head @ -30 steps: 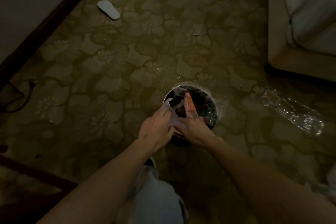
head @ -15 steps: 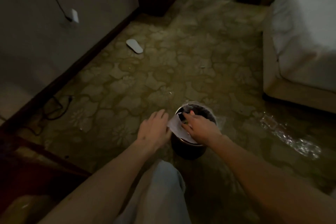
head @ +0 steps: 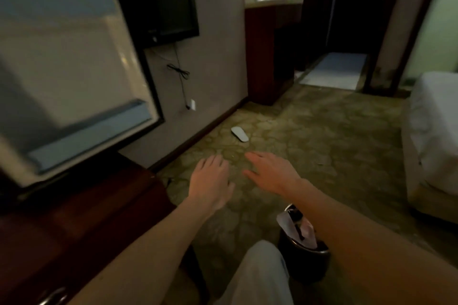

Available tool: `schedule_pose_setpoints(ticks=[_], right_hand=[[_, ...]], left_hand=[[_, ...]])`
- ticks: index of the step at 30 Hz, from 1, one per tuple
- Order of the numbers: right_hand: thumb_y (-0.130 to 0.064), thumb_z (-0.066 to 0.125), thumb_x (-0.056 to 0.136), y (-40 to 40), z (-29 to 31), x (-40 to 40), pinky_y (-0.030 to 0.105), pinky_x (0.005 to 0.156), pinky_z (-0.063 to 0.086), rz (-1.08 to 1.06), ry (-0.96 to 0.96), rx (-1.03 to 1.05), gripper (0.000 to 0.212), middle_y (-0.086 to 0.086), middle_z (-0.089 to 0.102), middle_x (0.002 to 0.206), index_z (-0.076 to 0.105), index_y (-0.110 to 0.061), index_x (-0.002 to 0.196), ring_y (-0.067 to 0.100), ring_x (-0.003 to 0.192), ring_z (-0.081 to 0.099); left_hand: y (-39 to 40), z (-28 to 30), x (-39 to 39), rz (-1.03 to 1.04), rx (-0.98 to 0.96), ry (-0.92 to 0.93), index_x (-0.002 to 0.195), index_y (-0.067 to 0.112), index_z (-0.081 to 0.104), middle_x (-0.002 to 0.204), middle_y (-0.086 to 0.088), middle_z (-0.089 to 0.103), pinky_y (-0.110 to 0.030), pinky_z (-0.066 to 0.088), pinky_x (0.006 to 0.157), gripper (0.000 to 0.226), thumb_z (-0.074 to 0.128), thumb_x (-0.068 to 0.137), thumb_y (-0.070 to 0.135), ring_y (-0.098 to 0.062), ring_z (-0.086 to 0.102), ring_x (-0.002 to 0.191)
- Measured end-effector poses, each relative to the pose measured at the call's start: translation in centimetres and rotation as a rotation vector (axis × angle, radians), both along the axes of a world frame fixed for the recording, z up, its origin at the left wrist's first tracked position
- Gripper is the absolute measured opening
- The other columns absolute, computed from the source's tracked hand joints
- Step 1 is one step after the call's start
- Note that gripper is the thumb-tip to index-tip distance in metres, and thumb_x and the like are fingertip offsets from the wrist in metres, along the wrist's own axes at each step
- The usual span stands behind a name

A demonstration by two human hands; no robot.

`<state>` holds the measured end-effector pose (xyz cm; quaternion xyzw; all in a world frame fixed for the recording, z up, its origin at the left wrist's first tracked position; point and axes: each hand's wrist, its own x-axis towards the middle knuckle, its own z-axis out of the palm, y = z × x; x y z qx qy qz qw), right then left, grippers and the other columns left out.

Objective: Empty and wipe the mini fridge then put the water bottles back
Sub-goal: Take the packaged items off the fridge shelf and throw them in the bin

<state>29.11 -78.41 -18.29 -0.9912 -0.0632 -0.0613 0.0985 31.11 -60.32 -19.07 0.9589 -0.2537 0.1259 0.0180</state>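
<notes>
Both hands lifted clear of waste bin [head: 303, 252]; paper left inside. Left hand [head: 210, 184] and right hand [head: 269, 173]: fingers spread, empty, apart above carpet. Mini fridge door [head: 67, 67] open at left, ready for wiping. Water bottles not visible.

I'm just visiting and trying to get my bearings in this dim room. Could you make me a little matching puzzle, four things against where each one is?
Things:
1. slipper
2. waste bin
3. television
4. fridge door

Places:
A. hung on the wall
B. swung open at the left, above the dark wooden cabinet
C. on the carpet near the baseboard
D. on the floor under the right forearm, paper sticking out

Pairs: 1-C, 2-D, 3-A, 4-B
</notes>
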Motion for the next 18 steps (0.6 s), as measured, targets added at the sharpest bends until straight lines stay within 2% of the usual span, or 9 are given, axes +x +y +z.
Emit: schedule_pose_setpoints(ticks=[5,8,12,18], right_hand=[[-0.057,0.041,0.097,7.3,6.1,-0.9,0.038,0.106,0.038,0.099,-0.115,-0.001,0.062,-0.004,0.038,0.153,0.033,-0.025,0.15,0.019,0.136,0.04],[-0.058,0.041,0.096,12.4,8.4,-0.8,0.038,0.104,0.042,0.178,-0.141,0.022,0.063,-0.005,0.041,0.151,0.032,-0.027,0.15,0.018,0.133,0.044],[-0.057,0.043,0.096,20.3,10.7,-1.3,0.036,0.095,0.046,0.338,-0.209,0.013,0.062,-0.005,0.049,0.144,0.032,-0.029,0.15,0.017,0.124,0.052],[-0.054,0.044,0.097,31.4,12.7,-2.3,0.037,0.099,0.042,0.524,-0.245,0.015,0.058,-0.007,0.049,0.144,0.033,-0.03,0.148,0.018,0.126,0.05]], left_hand=[[7.1,6.0,-3.0,0.12,0.034,-0.123,0.14,0.021,0.047,0.156,-0.001,0.034,-0.043,0.013,0.121,0.055,0.045,0.093,0.05,-0.021,0.024,0.145],[12.6,8.6,-4.9,0.215,0.043,-0.195,0.139,0.019,0.048,0.156,-0.002,0.034,-0.044,0.012,0.121,0.058,0.044,0.092,0.052,-0.021,0.023,0.146],[21.0,10.6,-7.5,0.377,0.023,-0.254,0.139,0.02,0.048,0.155,-0.001,0.035,-0.043,0.014,0.12,0.058,0.045,0.092,0.054,-0.02,0.025,0.145],[32.0,11.3,-11.5,0.575,0.036,-0.288,0.132,0.021,0.054,0.147,0.0,0.044,-0.039,0.025,0.116,0.055,0.048,0.09,0.056,-0.02,0.036,0.138]])
